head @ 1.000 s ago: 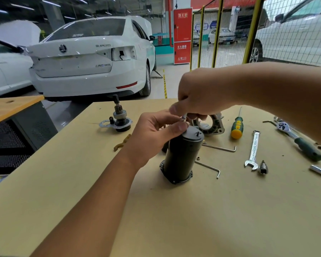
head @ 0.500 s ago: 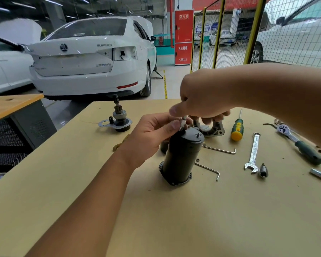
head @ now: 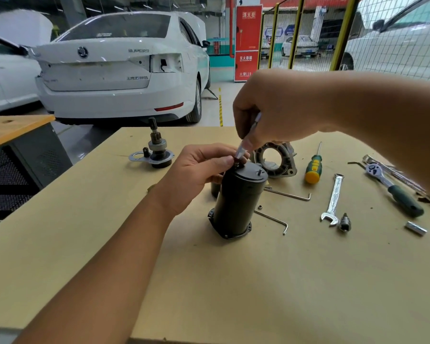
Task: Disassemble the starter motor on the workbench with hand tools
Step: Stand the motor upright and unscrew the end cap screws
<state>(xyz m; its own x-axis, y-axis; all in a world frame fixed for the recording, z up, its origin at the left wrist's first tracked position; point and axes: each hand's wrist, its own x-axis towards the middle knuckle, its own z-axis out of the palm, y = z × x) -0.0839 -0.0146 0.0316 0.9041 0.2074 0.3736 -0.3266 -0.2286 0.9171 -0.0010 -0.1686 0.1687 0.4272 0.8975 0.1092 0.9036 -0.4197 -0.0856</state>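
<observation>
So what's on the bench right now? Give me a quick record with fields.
Main part: black cylindrical motor housing, upright on tan workbench
Left hand: steadies housing top
Right hand: holds slim silver tool onto housing top
Loose tools: yellow-green screwdriver, silver open-end wrench, green-handled ratchet
Removed: grey ring-shaped end casting

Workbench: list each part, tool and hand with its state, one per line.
motor housing: upright on workbench
left hand: grips housing top
right hand: holds thin tool, tip at housing top
screwdriver: lying unused
wrench: lying flat
ratchet: lying unused
drive gear assembly: removed, standing apart
</observation>
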